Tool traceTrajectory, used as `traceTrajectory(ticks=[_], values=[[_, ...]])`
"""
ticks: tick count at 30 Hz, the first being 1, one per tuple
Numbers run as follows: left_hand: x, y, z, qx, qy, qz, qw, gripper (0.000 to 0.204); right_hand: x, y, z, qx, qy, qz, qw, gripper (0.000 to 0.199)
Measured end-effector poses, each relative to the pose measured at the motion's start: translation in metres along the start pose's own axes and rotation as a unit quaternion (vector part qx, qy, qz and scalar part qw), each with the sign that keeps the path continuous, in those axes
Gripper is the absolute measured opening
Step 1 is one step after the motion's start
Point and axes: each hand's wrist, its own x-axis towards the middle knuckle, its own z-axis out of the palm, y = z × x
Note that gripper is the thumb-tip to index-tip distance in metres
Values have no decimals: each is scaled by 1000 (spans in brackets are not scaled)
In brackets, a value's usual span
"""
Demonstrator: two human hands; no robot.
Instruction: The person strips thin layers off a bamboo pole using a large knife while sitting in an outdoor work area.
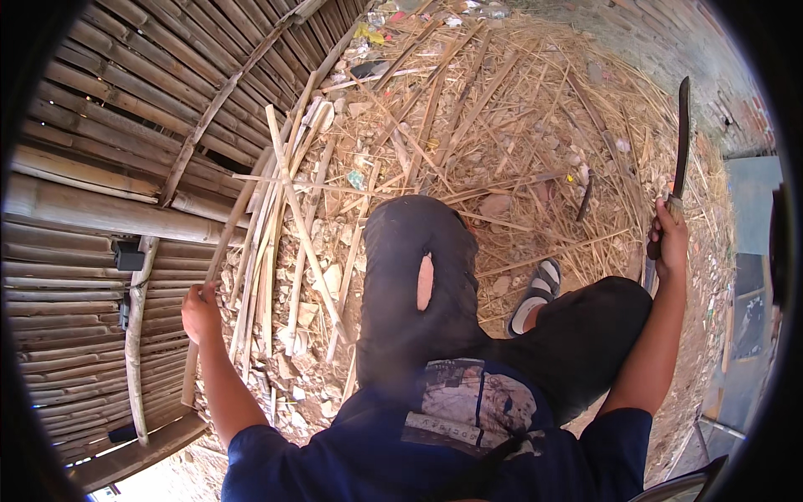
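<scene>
Left hand (201,314): fingers closed around a long, narrow wooden strip (234,219). The strip stands at a slant beside the bamboo wall (92,205), one end directed toward the far side of the ground (698,293), the other extending below the hand toward the near side. Whether its lower end touches a support cannot be determined.

Right hand (669,238): closed on the handle of a machete (682,138). The blade is long, dark and slightly curved; it points away from the person, near the right edge of the ground. Blade and strip are well apart, with the person's dark trousers (418,226) between them. The trousers have a hole at the left knee.

Along the left edge of the ground, just beside the held strip, lies a group of pale strips (266,251), roughly parallel; one lighter strip (303,216) crosses over them diagonally. Stones (333,280) lie among these pieces. Straw (535,92) and further lengths of wood cover the far part of the ground. A sandal (542,284) is on the right foot. A brick wall (669,42) bounds the far right corner.
</scene>
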Motion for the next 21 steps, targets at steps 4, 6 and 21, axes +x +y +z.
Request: traceTrajectory(ticks=[4,6,21], values=[[-5,4,-35,27,35,-10,999,42,-4,2,-12,14,7,-6,1000,26],[-3,9,-61,66,15,-42,997,42,-2,10,-24,8,9,-11,1000,29],[-15,138,-103,-454,-108,148,872,29,-31,-17,-32,85,19,-76,993,32]])
